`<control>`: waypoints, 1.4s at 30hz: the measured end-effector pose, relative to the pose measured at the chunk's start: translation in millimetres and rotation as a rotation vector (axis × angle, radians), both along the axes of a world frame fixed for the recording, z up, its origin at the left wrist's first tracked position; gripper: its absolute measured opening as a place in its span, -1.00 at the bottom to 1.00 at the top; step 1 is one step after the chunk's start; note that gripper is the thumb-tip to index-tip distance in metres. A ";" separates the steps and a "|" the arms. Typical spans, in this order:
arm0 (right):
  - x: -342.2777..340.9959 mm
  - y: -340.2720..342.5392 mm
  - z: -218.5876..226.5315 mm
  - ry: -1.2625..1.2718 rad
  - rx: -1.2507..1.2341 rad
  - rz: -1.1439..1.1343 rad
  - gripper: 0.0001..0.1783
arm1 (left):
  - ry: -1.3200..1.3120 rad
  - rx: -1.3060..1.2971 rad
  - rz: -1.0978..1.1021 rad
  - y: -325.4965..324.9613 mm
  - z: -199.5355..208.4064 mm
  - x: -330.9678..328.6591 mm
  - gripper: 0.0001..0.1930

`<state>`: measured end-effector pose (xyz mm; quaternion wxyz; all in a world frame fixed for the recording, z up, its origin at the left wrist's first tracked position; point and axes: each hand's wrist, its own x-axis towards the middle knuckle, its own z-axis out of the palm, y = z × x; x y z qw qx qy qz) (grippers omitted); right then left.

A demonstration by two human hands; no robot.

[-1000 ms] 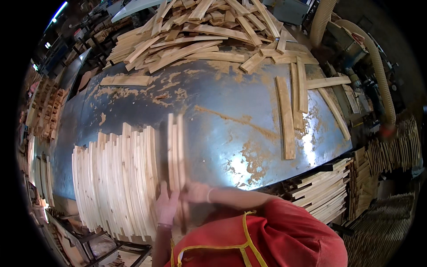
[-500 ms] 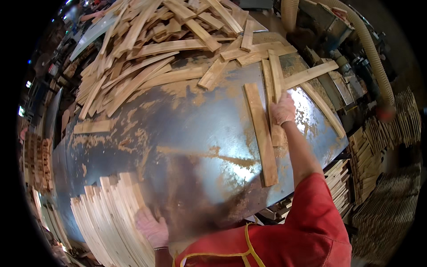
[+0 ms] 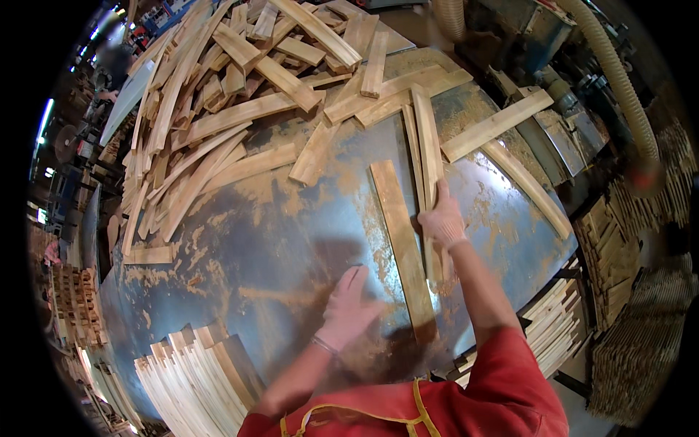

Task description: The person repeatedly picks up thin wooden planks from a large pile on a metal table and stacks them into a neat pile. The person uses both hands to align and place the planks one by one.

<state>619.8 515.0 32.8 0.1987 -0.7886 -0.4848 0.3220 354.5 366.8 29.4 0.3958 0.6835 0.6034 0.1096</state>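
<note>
Near the right side of the metal table, my gloved right hand (image 3: 443, 221) grips the edge of a long wooden slat (image 3: 428, 135), its index finger stretched along the wood. A second narrow slat (image 3: 413, 153) lies close against that one. Left of both, a flat wooden board (image 3: 399, 244) lies apart on the table. My gloved left hand (image 3: 348, 309) hovers over the middle front, fingers stretched out and nothing in it. Nearer the lower left stands a row of pale wooden slats (image 3: 193, 379), set side by side on edge.
A big loose heap of wooden slats (image 3: 218, 87) covers the far left of the sawdust-strewn metal table (image 3: 291, 255). Two slats lie slanted at the right, one (image 3: 499, 125) overhanging toward a machine. A ribbed hose (image 3: 611, 80) hangs beyond. Stacked wood (image 3: 641, 349) stands at right.
My left hand has left the row of pale slats and moved right and up over the table. The right hand has shifted slightly down and left in view, still at the long slat.
</note>
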 end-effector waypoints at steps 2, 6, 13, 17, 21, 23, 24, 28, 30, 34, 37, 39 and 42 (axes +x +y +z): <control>-22.2 -41.6 -1.8 0.327 0.182 0.068 0.07 | -0.421 -0.200 0.236 18.5 -17.1 6.3 -0.14; -91.7 -131.5 -14.6 0.647 0.248 0.563 -0.08 | -0.522 -0.274 0.487 55.0 -51.2 4.3 -0.28; -41.3 87.5 -5.7 0.581 0.237 0.360 -0.03 | -0.034 -0.289 0.778 24.2 10.5 -113.4 -0.50; -39.3 248.3 -7.4 -0.102 0.362 0.339 0.08 | 0.461 -0.096 0.783 -10.9 -9.6 -167.7 -0.31; -74.5 344.0 -4.5 -0.476 0.366 0.315 -0.11 | 0.641 -0.071 0.801 -16.2 -29.8 -179.6 -0.21; -99.6 370.1 -3.0 -0.652 0.255 0.628 -0.20 | 0.687 -0.103 0.790 -19.3 -32.6 -183.3 -0.20; -111.1 379.9 -5.2 -0.737 0.195 0.783 -0.25 | 0.698 -0.087 0.777 -24.2 -36.9 -186.2 -0.20; -108.1 405.5 -40.0 -0.816 0.270 0.831 -0.24 | 0.676 -0.098 0.755 -26.2 -38.1 -189.3 -0.21; -95.7 411.3 -57.2 -0.826 0.373 0.837 -0.22 | 0.681 -0.055 0.718 -19.3 -37.4 -192.1 -0.23; -79.0 368.7 -64.8 -0.771 0.592 0.916 -0.20 | 0.679 -0.015 0.723 -29.3 -43.8 -195.2 -0.27; -70.3 289.0 -41.9 -0.791 0.419 1.037 -0.15 | 0.648 -0.106 0.843 -28.4 -42.0 -191.2 -0.28; -50.7 252.0 -41.7 -0.724 0.426 1.075 -0.24 | 0.658 -0.022 0.814 -27.7 -48.6 -194.1 -0.28; -49.6 259.7 -7.0 -0.434 0.175 0.918 -0.42 | 0.650 0.004 0.818 -29.6 -50.4 -195.0 -0.27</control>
